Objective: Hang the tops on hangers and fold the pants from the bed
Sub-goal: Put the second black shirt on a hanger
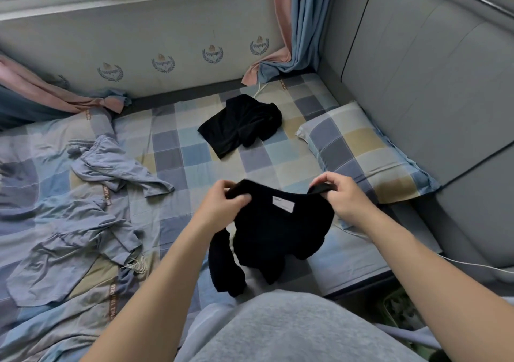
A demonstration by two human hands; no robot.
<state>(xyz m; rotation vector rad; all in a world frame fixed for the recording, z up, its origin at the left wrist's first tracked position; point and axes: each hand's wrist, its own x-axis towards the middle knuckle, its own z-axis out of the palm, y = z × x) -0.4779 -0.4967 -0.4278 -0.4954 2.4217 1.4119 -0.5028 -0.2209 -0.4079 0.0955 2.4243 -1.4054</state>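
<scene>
Black fuzzy knit top [278,236] with a white sewn-in neck label [283,203] hangs in the air above the near edge of the bed, held up by 2 hands at its shoulders. The left hand [222,206] grips one shoulder, fingers curled over the fabric and thumb pressed across it. The right hand [342,195] pinches the other shoulder edge between thumb and bent fingers. Both hands are closed on the cloth, well apart, so the neckline stretches between them with the label facing up. The body and sleeves droop down toward the person's grey-clad lap.

Beyond the top, a black folded garment [239,125] lies flat on the blue, beige and grey checked bed sheet [194,153]. On the left of the bed lie crumpled blue-grey pants with an elastic waist [111,164] and, nearer, a rumpled blue-grey shirt [69,250]. A checked pillow [361,153] rests against the grey padded headboard [417,83] on the right. Pink and blue curtains [303,28] hang in the far corner.
</scene>
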